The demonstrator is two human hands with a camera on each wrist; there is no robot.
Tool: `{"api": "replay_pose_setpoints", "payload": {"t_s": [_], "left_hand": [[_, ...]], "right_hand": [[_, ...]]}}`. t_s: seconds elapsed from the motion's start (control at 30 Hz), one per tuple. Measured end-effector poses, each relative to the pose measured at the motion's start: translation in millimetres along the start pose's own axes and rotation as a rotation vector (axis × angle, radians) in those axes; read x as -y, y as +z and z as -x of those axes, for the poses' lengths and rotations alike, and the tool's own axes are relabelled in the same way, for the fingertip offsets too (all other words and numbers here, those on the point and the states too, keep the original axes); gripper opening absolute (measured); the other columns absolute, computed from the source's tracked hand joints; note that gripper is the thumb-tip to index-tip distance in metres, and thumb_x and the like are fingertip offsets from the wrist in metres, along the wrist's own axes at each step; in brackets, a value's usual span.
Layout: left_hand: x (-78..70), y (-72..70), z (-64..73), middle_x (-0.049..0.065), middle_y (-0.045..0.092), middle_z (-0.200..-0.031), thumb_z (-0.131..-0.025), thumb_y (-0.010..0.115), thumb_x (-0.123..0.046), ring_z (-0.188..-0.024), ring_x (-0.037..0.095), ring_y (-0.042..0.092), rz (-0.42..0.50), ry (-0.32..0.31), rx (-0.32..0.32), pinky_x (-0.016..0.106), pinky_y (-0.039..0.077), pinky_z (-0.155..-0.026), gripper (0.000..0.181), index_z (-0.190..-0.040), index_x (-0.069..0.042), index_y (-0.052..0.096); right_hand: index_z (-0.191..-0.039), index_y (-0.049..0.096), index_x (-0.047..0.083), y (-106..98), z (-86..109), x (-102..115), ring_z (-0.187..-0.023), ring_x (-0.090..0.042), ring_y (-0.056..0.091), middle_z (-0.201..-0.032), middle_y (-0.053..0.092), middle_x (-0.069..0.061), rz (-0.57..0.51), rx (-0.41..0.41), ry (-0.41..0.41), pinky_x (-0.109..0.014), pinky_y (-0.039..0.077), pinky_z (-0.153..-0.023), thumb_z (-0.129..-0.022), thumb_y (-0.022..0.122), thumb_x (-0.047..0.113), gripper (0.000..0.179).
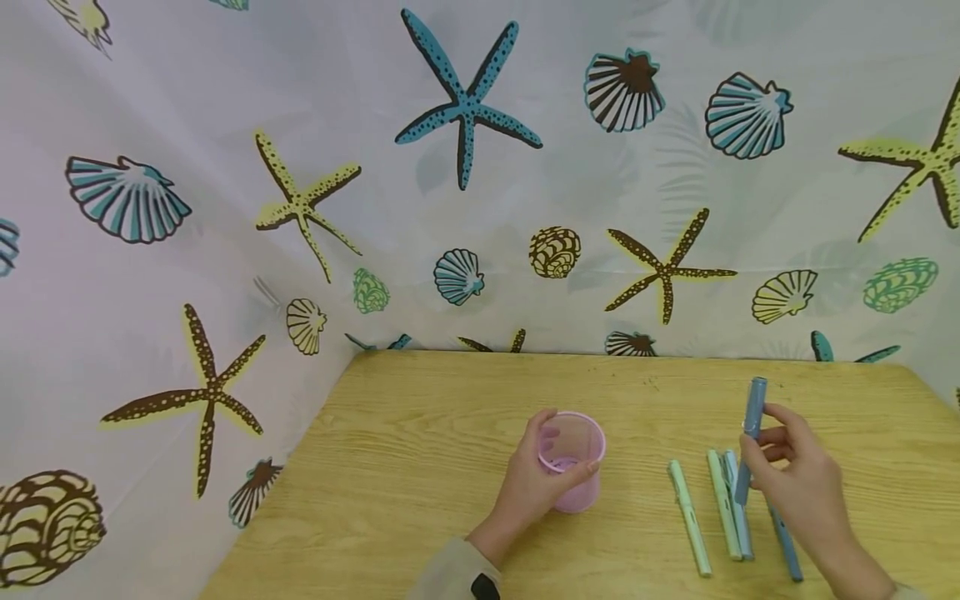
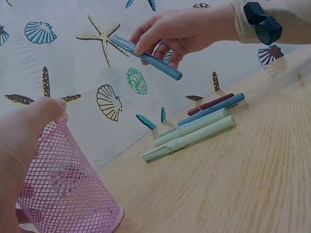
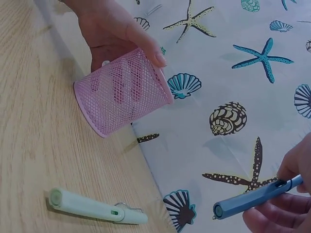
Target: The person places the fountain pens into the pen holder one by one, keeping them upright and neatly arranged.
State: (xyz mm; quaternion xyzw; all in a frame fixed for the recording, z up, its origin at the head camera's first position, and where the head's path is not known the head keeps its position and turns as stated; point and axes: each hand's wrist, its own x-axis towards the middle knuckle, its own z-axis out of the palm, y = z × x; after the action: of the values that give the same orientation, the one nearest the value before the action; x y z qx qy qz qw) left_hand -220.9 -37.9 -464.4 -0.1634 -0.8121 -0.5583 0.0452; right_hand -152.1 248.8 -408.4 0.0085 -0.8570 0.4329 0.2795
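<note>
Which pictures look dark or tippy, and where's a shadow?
Head view: brightest, the far edge of the flat, yellowish wood-grained table nearly level; left wrist view: dimmer, table slanting; right wrist view: also dimmer, table steeply tilted, a dark shadow along the slender, pale green capped pen.

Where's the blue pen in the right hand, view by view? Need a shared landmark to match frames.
Head: blue pen lower right, steeply upright in the right hand.
Left wrist: blue pen top centre, slanting down to the right.
Right wrist: blue pen bottom right, slanting up to the right.
Shared landmark: pink mesh cup, gripped by the left hand in all three.
</note>
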Motion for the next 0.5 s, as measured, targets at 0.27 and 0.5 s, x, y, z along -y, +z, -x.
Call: {"api": "replay_pose_setpoints", "payload": {"t_s": [0.27, 0.5], "left_hand": [[1.2, 1.0, 0.1, 0.006, 0.049, -0.127, -0.071, 0.075, -0.051, -0.111, 0.027, 0.052, 0.008, 0.008, -0.001, 0.040, 0.047, -0.083, 0.082, -0.138, -0.029, 0.033], [1.3, 0.5, -0.2, 0.005, 0.049, -0.127, -0.071, 0.075, -0.051, -0.111, 0.026, 0.051, 0.002, 0.010, 0.001, 0.040, 0.046, -0.085, 0.082, -0.138, -0.029, 0.033]], "right_hand": [[-0.128, 0.049, 0.001, 16, 0.5, 4, -0.065, 0.006, 0.055, -0.084, 0.060, -0.006, -0.073, -0.077, -0.119, -0.018, 0.048, -0.046, -0.083, 0.064, -0.003, 0.047], [-0.128, 0.049, 0.001, 29, -3.0, 9, -0.071, 0.004, 0.055, -0.088, 0.062, -0.012, -0.129, -0.085, -0.175, -0.014, 0.047, -0.050, -0.081, 0.065, -0.007, 0.051]]}}
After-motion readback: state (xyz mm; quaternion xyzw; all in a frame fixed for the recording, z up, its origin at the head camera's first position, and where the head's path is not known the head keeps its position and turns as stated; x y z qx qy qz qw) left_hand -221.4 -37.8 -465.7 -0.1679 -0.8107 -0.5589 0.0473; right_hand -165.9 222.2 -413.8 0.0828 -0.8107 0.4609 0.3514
